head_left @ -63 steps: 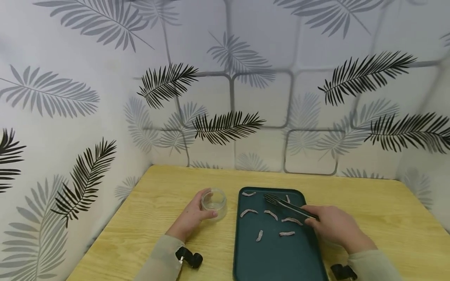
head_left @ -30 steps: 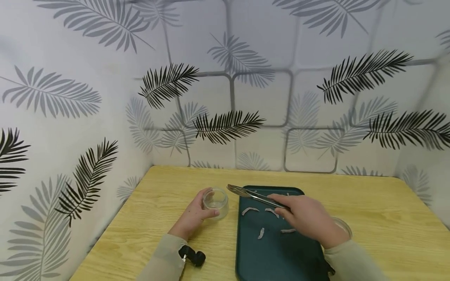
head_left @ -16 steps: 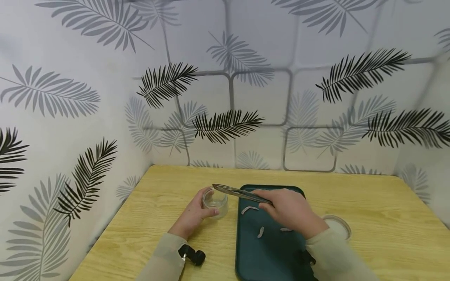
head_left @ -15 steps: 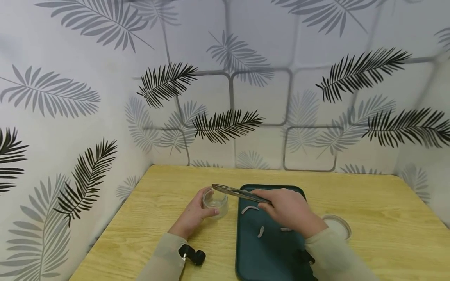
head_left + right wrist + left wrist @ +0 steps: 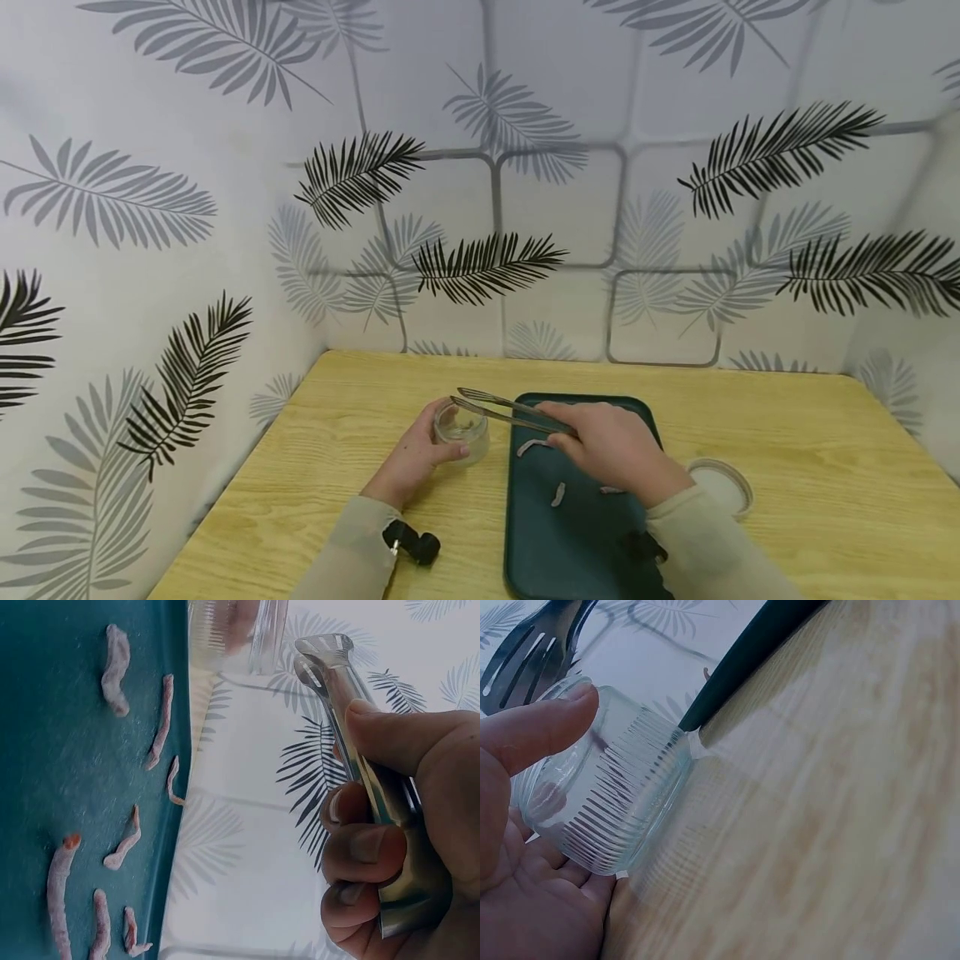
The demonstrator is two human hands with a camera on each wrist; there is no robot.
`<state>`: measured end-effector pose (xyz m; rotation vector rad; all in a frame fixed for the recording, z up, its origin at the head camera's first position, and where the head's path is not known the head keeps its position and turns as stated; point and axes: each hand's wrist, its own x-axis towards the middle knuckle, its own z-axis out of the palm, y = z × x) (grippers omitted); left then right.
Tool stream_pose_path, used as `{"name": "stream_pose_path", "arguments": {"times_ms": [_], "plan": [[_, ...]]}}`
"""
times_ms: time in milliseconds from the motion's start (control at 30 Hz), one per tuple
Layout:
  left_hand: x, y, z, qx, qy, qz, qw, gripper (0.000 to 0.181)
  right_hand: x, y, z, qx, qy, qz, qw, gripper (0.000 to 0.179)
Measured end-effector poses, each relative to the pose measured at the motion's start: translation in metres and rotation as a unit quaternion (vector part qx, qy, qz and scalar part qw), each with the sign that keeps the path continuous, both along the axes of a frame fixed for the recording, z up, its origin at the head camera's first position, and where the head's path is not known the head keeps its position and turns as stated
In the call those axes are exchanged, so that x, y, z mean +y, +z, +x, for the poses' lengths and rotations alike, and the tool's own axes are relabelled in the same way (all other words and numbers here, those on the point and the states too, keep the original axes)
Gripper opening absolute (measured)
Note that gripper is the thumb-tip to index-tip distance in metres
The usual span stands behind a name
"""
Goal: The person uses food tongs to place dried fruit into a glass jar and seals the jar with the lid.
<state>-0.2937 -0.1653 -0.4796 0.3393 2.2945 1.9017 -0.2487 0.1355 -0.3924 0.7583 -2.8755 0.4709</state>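
Observation:
A clear ribbed glass jar (image 5: 463,442) stands on the table at the tray's left, and my left hand (image 5: 412,458) grips it, thumb in front and fingers behind. Inside the glass a small dark shape (image 5: 600,741) shows in the left wrist view. My right hand (image 5: 611,448) holds slotted metal tongs (image 5: 491,412) over the tray's far left corner. Their tips reach over the jar's mouth, the two arms spread apart with nothing between them. Several pale, pinkish dried strips (image 5: 116,671) lie scattered on the dark green tray (image 5: 551,558); my right hand hides some in the head view.
To the right of the tray lies a round lid (image 5: 722,485), partly behind my right forearm. The wooden table (image 5: 360,392) runs back to a wall (image 5: 555,308) covered with a leaf-patterned sheet.
My right hand has carried the tongs left from the tray to the jar. Their arms, closed together half a second ago, have spread. The left hand and jar have stayed in place.

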Motion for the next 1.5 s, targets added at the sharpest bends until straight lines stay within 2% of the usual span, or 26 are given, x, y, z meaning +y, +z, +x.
{"name": "stream_pose_path", "arguments": {"times_ms": [333, 533, 767, 1100, 1500], "plan": [[-0.003, -0.002, -0.003, 0.015, -0.006, -0.013, 0.9998, 0.083, 0.024, -0.002, -0.008, 0.008, -0.008, 0.004, 0.9999, 0.051], [-0.001, 0.000, 0.000, 0.005, -0.007, -0.004, 0.9999, 0.081, 0.048, -0.009, -0.014, -0.042, -0.032, 0.009, 0.9986, 0.053], [-0.001, 0.000, 0.001, 0.005, -0.001, 0.000, 1.0000, 0.081, 0.071, -0.018, -0.022, -0.103, -0.061, 0.020, 0.9926, 0.052], [0.000, 0.000, 0.000, 0.002, -0.001, -0.003, 1.0000, 0.081, 0.081, -0.023, -0.023, -0.129, -0.085, 0.048, 0.9868, 0.049], [-0.001, -0.002, -0.001, 0.000, -0.006, -0.009, 0.9999, 0.083, 0.083, -0.026, -0.018, -0.101, -0.082, 0.044, 0.9906, 0.046]]}}
